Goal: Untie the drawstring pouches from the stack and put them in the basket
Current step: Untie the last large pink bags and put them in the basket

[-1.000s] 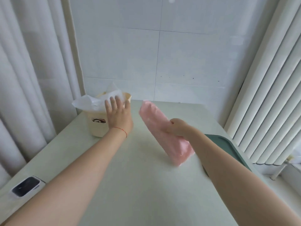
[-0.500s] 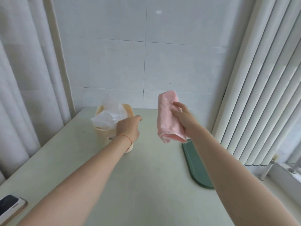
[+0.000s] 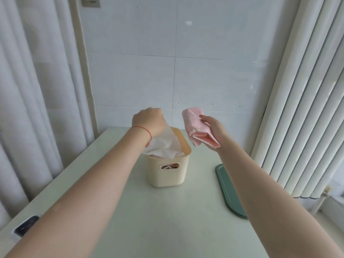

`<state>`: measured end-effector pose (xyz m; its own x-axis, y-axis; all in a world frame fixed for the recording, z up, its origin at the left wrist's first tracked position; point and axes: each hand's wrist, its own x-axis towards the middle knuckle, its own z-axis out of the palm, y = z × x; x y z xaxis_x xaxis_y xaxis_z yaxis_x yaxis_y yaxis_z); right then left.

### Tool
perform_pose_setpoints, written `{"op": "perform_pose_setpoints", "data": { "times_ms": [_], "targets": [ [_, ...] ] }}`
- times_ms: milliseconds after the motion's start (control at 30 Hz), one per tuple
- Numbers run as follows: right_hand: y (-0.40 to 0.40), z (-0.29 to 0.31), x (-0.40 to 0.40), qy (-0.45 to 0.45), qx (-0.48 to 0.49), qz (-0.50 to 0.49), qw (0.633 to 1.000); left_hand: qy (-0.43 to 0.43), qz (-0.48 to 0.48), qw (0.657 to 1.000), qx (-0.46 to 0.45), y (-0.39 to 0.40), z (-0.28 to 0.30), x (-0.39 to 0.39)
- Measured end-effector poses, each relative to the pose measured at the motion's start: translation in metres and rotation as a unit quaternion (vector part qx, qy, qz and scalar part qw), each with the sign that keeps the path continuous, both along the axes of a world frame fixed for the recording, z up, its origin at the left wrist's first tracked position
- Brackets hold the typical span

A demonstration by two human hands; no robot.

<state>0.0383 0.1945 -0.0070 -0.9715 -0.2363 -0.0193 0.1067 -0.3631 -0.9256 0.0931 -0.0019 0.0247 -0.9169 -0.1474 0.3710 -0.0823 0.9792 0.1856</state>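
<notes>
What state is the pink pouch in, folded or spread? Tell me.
Folded. The pink pouch is a compact bundle with doubled layers showing at its lower end, held in the air by the right hand, right of the basket.

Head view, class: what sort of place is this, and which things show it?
Probably a room in a home, though that is not certain: a tiled wall, pale curtains beside it, and a small table that bears a cream storage basket.

Pale table (image 3: 167, 220) bears basket (image 3: 168, 174), green tray (image 3: 229, 194), phone (image 3: 24, 228).
</notes>
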Motion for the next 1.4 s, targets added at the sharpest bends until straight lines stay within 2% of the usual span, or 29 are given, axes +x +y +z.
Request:
{"op": "perform_pose_setpoints", "data": {
  "times_ms": [33,100,167,233,300,333,400,467,533,600,633,700,767,800,900,967,1033,1100,1133,1233,1267,1333,1400],
  "targets": [
    [-0.011,0.006,0.002,0.008,-0.006,0.017,1.000,-0.074,0.003,0.997,0.026,-0.013,-0.004,-0.001],
    [-0.029,0.014,0.003,0.013,-0.002,0.038,0.999,-0.232,-0.051,0.964,0.121,-0.023,-0.022,-0.006],
    [-0.043,0.021,0.002,0.019,0.062,0.042,0.997,-0.286,-0.084,0.934,0.195,-0.024,-0.046,-0.014],
    [-0.053,0.020,-0.001,0.030,0.166,0.029,0.985,-0.266,-0.077,0.913,0.301,-0.026,-0.057,-0.023],
    [-0.058,0.010,-0.009,0.010,0.214,0.043,0.976,-0.195,-0.089,0.881,0.422,-0.034,-0.057,-0.031],
    [-0.060,0.004,-0.012,0.011,0.230,0.058,0.972,-0.155,-0.091,0.876,0.447,-0.041,-0.056,-0.036],
    [-0.066,-0.010,-0.022,0.056,0.291,0.105,0.949,-0.077,-0.082,0.904,0.413,-0.056,-0.051,-0.036],
    [-0.074,-0.014,-0.024,0.142,0.413,0.153,0.887,-0.044,-0.103,0.929,0.354,-0.062,-0.045,-0.027],
    [-0.081,-0.012,-0.026,0.232,0.573,0.167,0.768,-0.122,-0.161,0.941,0.270,-0.057,-0.036,-0.015],
    [-0.083,-0.007,-0.028,0.283,0.704,0.130,0.639,-0.216,-0.180,0.944,0.170,-0.048,-0.032,-0.009],
    [-0.081,-0.003,-0.029,0.307,0.741,0.090,0.591,-0.231,-0.174,0.947,0.139,-0.047,-0.032,-0.012],
    [-0.079,0.002,-0.034,0.373,0.767,0.039,0.520,-0.218,-0.149,0.960,0.089,-0.046,-0.032,-0.023],
    [-0.077,0.004,-0.039,0.418,0.773,0.071,0.472,-0.210,-0.134,0.968,0.014,-0.044,-0.032,-0.036],
    [-0.077,0.007,-0.038,0.416,0.776,0.108,0.462,-0.215,-0.131,0.968,-0.017,-0.042,-0.031,-0.039],
    [-0.076,0.013,-0.048,0.337,0.794,0.198,0.465,-0.258,-0.137,0.954,-0.063,-0.039,-0.034,-0.045],
    [-0.081,0.010,-0.059,0.303,0.821,0.208,0.436,-0.293,-0.137,0.945,-0.043,-0.039,-0.037,-0.050],
    [-0.091,-0.001,-0.066,0.267,0.833,0.215,0.435,-0.328,-0.132,0.935,-0.015,-0.045,-0.038,-0.052],
    [-0.098,-0.013,-0.069,0.202,0.792,0.236,0.525,-0.368,-0.123,0.922,0.016,-0.053,-0.035,-0.050],
    [-0.099,-0.020,-0.069,0.207,0.774,0.238,0.549,-0.381,-0.119,0.916,0.036,-0.057,-0.034,-0.049],
    [-0.103,-0.040,-0.083,0.226,0.791,0.224,0.523,-0.383,-0.106,0.918,0.015,-0.056,-0.040,-0.058],
    [-0.104,-0.045,-0.083,0.227,0.808,0.231,0.492,-0.381,-0.104,0.919,-0.009,-0.052,-0.045,-0.062],
    [-0.110,-0.052,-0.082,0.221,0.831,0.228,0.457,-0.372,-0.110,0.921,-0.049,-0.044,-0.057,-0.070],
    [-0.112,-0.054,-0.078,0.217,0.825,0.229,0.468,-0.352,-0.113,0.926,-0.079,-0.041,-0.065,-0.075]
  ]
}}
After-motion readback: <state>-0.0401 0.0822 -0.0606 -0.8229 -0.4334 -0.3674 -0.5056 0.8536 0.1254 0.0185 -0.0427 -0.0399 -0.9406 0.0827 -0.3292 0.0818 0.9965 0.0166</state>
